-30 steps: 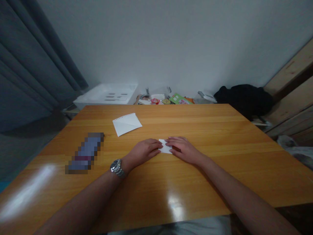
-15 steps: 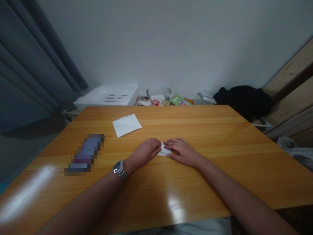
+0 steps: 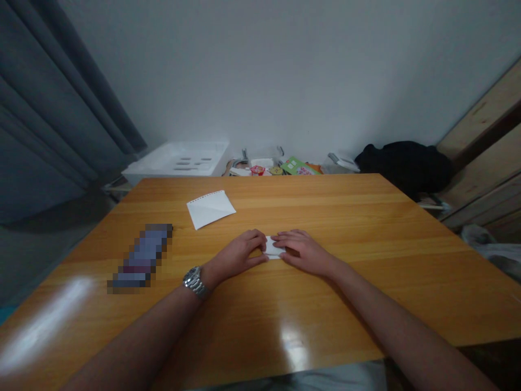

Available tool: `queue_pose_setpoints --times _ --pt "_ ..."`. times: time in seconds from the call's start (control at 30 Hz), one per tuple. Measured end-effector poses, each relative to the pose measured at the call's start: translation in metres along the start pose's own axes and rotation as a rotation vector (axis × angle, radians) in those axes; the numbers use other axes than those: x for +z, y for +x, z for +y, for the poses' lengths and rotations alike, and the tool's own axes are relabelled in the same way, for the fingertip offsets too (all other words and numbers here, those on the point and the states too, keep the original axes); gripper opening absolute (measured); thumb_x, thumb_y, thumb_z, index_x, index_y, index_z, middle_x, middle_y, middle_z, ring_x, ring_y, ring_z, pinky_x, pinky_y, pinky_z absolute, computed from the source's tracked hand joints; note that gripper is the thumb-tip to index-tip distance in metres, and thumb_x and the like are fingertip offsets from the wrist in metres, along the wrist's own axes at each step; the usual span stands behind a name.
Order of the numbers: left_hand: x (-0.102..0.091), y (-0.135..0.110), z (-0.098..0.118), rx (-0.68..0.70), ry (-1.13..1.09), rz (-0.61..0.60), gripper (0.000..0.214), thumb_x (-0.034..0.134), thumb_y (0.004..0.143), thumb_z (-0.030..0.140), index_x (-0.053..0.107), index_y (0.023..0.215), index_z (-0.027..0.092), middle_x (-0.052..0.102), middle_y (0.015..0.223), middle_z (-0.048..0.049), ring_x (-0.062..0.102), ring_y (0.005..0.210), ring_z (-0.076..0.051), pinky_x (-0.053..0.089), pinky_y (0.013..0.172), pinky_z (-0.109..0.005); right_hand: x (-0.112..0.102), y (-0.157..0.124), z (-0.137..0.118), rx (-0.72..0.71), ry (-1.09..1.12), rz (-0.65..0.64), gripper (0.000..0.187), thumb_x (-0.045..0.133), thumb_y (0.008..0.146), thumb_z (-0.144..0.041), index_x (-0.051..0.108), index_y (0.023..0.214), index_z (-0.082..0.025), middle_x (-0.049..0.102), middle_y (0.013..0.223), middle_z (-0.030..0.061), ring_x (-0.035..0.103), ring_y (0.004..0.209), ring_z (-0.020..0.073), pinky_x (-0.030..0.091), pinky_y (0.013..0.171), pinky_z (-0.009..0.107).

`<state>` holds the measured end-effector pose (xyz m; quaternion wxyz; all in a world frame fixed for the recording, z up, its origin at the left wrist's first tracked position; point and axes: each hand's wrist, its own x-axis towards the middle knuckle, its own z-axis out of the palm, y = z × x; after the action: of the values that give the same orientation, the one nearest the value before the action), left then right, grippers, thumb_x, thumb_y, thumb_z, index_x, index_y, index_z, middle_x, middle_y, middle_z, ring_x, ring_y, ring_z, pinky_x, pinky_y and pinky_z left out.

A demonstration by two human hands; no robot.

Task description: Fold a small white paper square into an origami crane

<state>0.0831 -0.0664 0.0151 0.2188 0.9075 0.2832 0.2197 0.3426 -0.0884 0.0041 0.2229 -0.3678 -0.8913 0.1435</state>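
Note:
A small folded piece of white paper lies on the wooden table in front of me, between my two hands. At its left edge is my left hand, a metal watch on the wrist; its fingers are curled onto the paper, with the thumb at the near corner. My right hand rests on the paper's right part, fingers stretched out across the top and thumb apart at the near edge. The fingers hide both ends of the paper.
A torn-edged white sheet lies farther back on the left of the table. A pixelated flat object is at the left. Behind the table stand a white plastic tray, a green packet and a black bundle.
My left hand has shifted slightly left, and its thumb has moved away from the fingers to the paper's near corner. My right hand has barely moved.

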Motion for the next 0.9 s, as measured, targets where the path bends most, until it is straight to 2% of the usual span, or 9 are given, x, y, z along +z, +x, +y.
queue_pose_setpoints --times 0.17,0.33,0.5,0.63,0.8,0.9 --pt "0.004 0.002 0.002 -0.009 0.027 0.047 0.010 0.055 0.098 0.025 0.060 0.093 0.020 0.063 0.111 -0.0073 0.059 0.105 -0.021 0.048 0.094 -0.035 0.000 -0.001 0.000 -0.022 -0.015 0.029 0.029 0.060 0.095 -0.025 0.068 0.123 -0.024 0.065 0.134 0.0096 0.057 0.127 0.0250 0.039 0.108 0.048" --pt "0.009 0.005 0.004 -0.039 0.053 0.101 0.007 0.057 0.096 0.021 0.061 0.090 0.019 0.065 0.113 -0.0072 0.059 0.105 -0.021 0.047 0.096 -0.036 0.002 -0.001 0.001 -0.041 -0.028 0.061 0.028 0.060 0.096 -0.026 0.070 0.122 -0.023 0.065 0.127 0.0111 0.059 0.118 0.0245 0.046 0.101 0.042" --pt "0.012 0.008 0.006 -0.081 0.043 0.143 0.011 0.059 0.093 0.019 0.060 0.082 0.018 0.064 0.109 -0.0065 0.059 0.101 -0.020 0.047 0.093 -0.035 0.003 -0.002 0.002 -0.037 -0.023 0.065 0.028 0.058 0.097 -0.024 0.069 0.122 -0.023 0.064 0.126 0.0109 0.058 0.117 0.0250 0.047 0.101 0.043" --pt "0.016 0.010 0.005 -0.116 0.035 0.167 0.008 0.061 0.092 0.019 0.060 0.084 0.018 0.064 0.103 -0.0060 0.059 0.097 -0.020 0.047 0.090 -0.034 0.003 -0.001 0.001 -0.031 -0.006 0.067 0.028 0.059 0.096 -0.022 0.068 0.122 -0.023 0.066 0.124 0.0101 0.060 0.116 0.0247 0.047 0.101 0.043" --pt "0.019 0.012 0.006 -0.146 0.088 0.177 0.006 0.062 0.092 0.021 0.060 0.087 0.019 0.062 0.098 -0.0050 0.058 0.094 -0.020 0.047 0.087 -0.035 0.002 0.002 -0.001 0.005 0.053 0.095 0.017 0.062 0.094 -0.018 0.070 0.109 -0.020 0.070 0.118 0.0092 0.064 0.111 0.0234 0.051 0.098 0.040" --pt "0.018 0.011 0.009 -0.167 0.137 0.179 0.005 0.063 0.091 0.022 0.059 0.092 0.020 0.061 0.098 -0.0044 0.057 0.093 -0.021 0.046 0.085 -0.035 0.004 0.002 0.001 0.004 0.050 0.111 0.018 0.061 0.095 -0.018 0.069 0.111 -0.021 0.072 0.117 0.0083 0.066 0.109 0.0230 0.051 0.098 0.040"
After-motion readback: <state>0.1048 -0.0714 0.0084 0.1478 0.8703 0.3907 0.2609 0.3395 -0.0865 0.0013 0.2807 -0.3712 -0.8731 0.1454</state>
